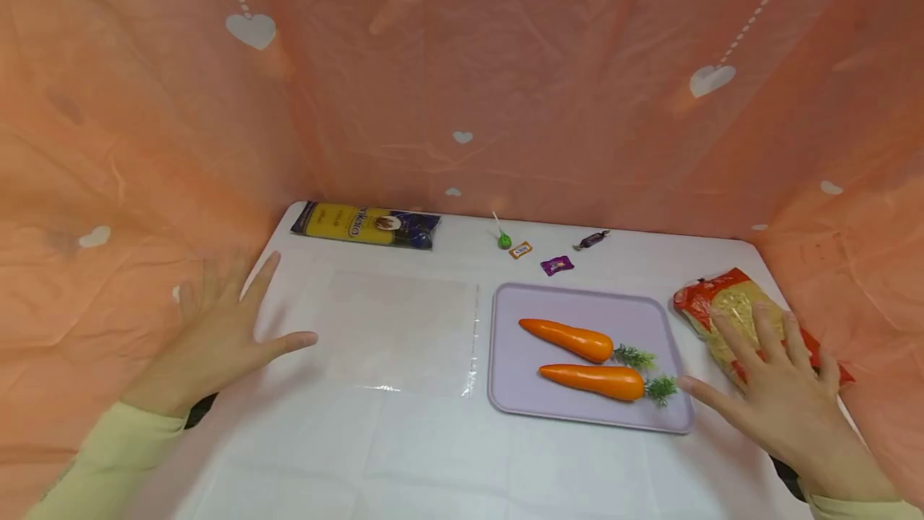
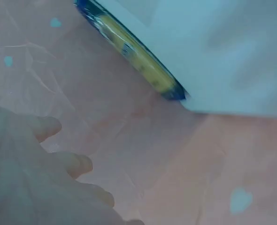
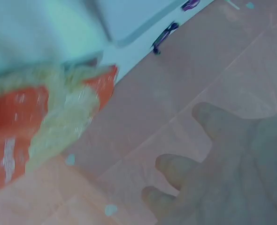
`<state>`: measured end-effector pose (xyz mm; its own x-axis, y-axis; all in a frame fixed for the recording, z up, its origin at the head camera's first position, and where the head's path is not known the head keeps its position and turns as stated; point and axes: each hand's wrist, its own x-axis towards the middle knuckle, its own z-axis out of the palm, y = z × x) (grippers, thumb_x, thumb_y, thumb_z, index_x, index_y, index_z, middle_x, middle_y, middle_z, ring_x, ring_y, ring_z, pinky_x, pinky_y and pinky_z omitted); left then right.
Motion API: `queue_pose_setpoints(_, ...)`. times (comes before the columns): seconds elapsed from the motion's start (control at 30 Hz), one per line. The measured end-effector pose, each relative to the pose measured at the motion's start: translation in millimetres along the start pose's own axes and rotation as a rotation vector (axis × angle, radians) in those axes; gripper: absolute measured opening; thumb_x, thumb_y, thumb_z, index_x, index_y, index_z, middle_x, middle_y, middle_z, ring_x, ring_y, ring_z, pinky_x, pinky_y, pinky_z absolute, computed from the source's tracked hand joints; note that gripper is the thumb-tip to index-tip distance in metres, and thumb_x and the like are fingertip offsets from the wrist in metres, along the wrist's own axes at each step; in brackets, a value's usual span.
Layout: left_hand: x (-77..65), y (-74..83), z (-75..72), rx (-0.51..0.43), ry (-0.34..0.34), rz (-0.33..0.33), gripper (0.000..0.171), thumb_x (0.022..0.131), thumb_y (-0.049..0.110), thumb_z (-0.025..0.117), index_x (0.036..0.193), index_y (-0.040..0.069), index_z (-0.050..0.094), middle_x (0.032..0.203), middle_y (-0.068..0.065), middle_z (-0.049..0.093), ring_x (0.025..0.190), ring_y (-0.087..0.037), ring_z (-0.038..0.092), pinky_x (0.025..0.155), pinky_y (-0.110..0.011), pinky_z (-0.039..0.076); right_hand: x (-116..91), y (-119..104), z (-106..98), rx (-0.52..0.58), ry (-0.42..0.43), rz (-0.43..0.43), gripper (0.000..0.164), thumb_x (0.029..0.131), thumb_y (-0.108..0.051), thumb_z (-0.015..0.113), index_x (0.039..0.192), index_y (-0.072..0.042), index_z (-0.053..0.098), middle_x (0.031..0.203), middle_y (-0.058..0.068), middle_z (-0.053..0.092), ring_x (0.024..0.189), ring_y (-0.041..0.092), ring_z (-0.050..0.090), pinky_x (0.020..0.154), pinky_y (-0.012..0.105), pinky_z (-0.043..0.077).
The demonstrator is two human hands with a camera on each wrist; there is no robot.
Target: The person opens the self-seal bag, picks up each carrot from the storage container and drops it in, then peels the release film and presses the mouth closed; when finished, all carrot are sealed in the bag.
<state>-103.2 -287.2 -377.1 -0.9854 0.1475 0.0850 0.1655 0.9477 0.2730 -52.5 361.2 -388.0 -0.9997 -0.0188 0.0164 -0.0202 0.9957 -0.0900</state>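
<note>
My left hand [image 1: 209, 339] is held with fingers spread at the left, holding nothing, beside a clear plastic sheet or bag [image 1: 400, 331] lying flat. Over at the right, my right hand [image 1: 790, 412] also has its fingers spread and grips nothing. It partly covers a red and yellow bag of what looks like pasta [image 1: 736, 303]; in the right wrist view that bag [image 3: 63, 117] appears apart from the fingers. Between the hands, a pale purple tray [image 1: 508, 383] carries two orange carrots, an upper carrot [image 1: 566, 337] and a lower carrot [image 1: 595, 381], both with green tops.
A long yellow and dark blue packet [image 1: 332, 223] lies at the back left. Along the back are a green lollipop [image 1: 504, 240], an orange-wrapped candy [image 1: 520, 249], a purple-wrapped candy [image 1: 557, 266] and a dark twist-wrapped candy [image 1: 592, 241]. Orange cloth walls [image 1: 462, 62] enclose the white table [image 1: 433, 456].
</note>
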Motion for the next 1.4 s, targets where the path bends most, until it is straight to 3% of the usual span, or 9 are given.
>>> queue_pose_setpoints(0.17, 15.5, 18.2, 19.6, -0.063, -0.043, 0.08, 0.119, 0.08, 0.077, 0.064, 0.164, 0.018, 0.004, 0.171, -0.006, -0.011, 0.153, -0.035, -0.026, 0.123, -0.061, -0.014, 4.3, -12.4, 9.5, 0.09, 0.017, -0.074, 0.102, 0.083, -0.071, 0.065, 0.163, -0.031, 0.017, 0.169, 0.023, -0.003, 0.152, 0.053, -0.011, 0.105, 0.087, -0.008)
queue_pose_setpoints(0.33, 35.2, 49.5, 45.8, -0.108, -0.091, 0.192, 0.113, 0.081, 0.076, 0.064, 0.162, 0.011, 0.019, 0.17, -0.007, 0.017, 0.159, -0.032, 0.005, 0.127, -0.058, 0.015, 8.4, -28.3, 18.3, 0.163, -0.016, -0.117, 0.099, 0.083, -0.068, 0.069, 0.162, -0.031, 0.022, 0.169, 0.019, 0.008, 0.152, 0.052, 0.006, 0.104, 0.088, 0.011)
queue_pose_setpoints(0.47, 48.1, 75.4, 66.6, -0.158, -0.102, 0.286, 0.086, 0.086, 0.058, 0.073, 0.152, 0.01, 0.045, 0.16, -0.006, 0.041, 0.153, -0.029, 0.032, 0.12, -0.053, 0.035, 10.1, -39.1, 25.1, 0.204, -0.026, -0.159, 0.091, 0.082, -0.067, 0.071, 0.157, -0.03, 0.036, 0.166, 0.017, 0.023, 0.146, 0.052, 0.025, 0.1, 0.085, 0.026)
queue_pose_setpoints(0.57, 56.4, 90.0, 81.6, -0.221, -0.15, 0.31, 0.066, 0.089, 0.044, 0.076, 0.144, 0.013, 0.058, 0.151, -0.004, 0.054, 0.147, -0.025, 0.043, 0.117, -0.049, 0.041, 9.1, -45.1, 32.0, 0.264, 0.01, -0.203, 0.078, 0.083, -0.058, 0.076, 0.148, -0.023, 0.051, 0.157, 0.017, 0.041, 0.137, 0.048, 0.04, 0.098, 0.079, 0.037)
queue_pose_setpoints(0.67, 62.7, 100.1, 95.3, -0.274, -0.209, 0.302, 0.053, 0.09, 0.037, 0.077, 0.137, 0.016, 0.065, 0.147, 0.0, 0.058, 0.144, -0.021, 0.047, 0.116, -0.047, 0.042, 7.0, -49.4, 38.7, 0.304, 0.048, -0.233, 0.065, 0.083, -0.047, 0.081, 0.137, -0.017, 0.061, 0.144, 0.012, 0.055, 0.126, 0.039, 0.054, 0.097, 0.068, 0.047)
queue_pose_setpoints(0.8, 69.4, 108.4, 108.9, -0.295, -0.257, 0.295, 0.051, 0.089, 0.035, 0.078, 0.136, 0.018, 0.066, 0.146, 0.004, 0.058, 0.143, -0.018, 0.048, 0.117, -0.046, 0.041, 5.4, -51.4, 43.8, 0.31, 0.055, -0.247, 0.052, 0.082, -0.031, 0.085, 0.129, -0.017, 0.067, 0.129, 0.005, 0.063, 0.111, 0.027, 0.064, 0.088, 0.054, 0.059)
queue_pose_setpoints(1.03, 74.9, 119.5, 116.1, -0.257, -0.306, 0.271, 0.053, 0.087, 0.036, 0.08, 0.133, 0.015, 0.067, 0.145, 0.002, 0.059, 0.142, -0.019, 0.049, 0.117, -0.044, 0.041, 5.6, -51.6, 46.8, 0.302, 0.026, -0.251, 0.048, 0.079, -0.023, 0.087, 0.124, -0.019, 0.07, 0.122, 0.004, 0.066, 0.106, 0.024, 0.065, 0.079, 0.042, 0.062)
queue_pose_setpoints(1.2, 73.3, 121.8, 119.4, -0.209, -0.273, 0.285, 0.048, 0.088, 0.035, 0.079, 0.13, 0.016, 0.07, 0.142, 0.002, 0.062, 0.138, -0.02, 0.054, 0.115, -0.044, 0.044, 5.8, -51.6, 49.0, 0.295, -0.068, -0.181, 0.049, 0.081, -0.028, 0.085, 0.126, -0.019, 0.069, 0.123, 0.008, 0.067, 0.11, 0.028, 0.064, 0.083, 0.046, 0.061)
queue_pose_setpoints(1.4, 71.8, 124.6, 122.2, -0.202, -0.178, 0.342, 0.031, 0.089, 0.029, 0.077, 0.118, 0.018, 0.077, 0.132, 0.001, 0.069, 0.128, -0.022, 0.063, 0.108, -0.045, 0.05, 5.3, -52.3, 49.0, 0.3, -0.134, -0.122, 0.05, 0.082, -0.032, 0.084, 0.128, -0.02, 0.068, 0.124, 0.009, 0.067, 0.109, 0.027, 0.063, 0.087, 0.051, 0.06)
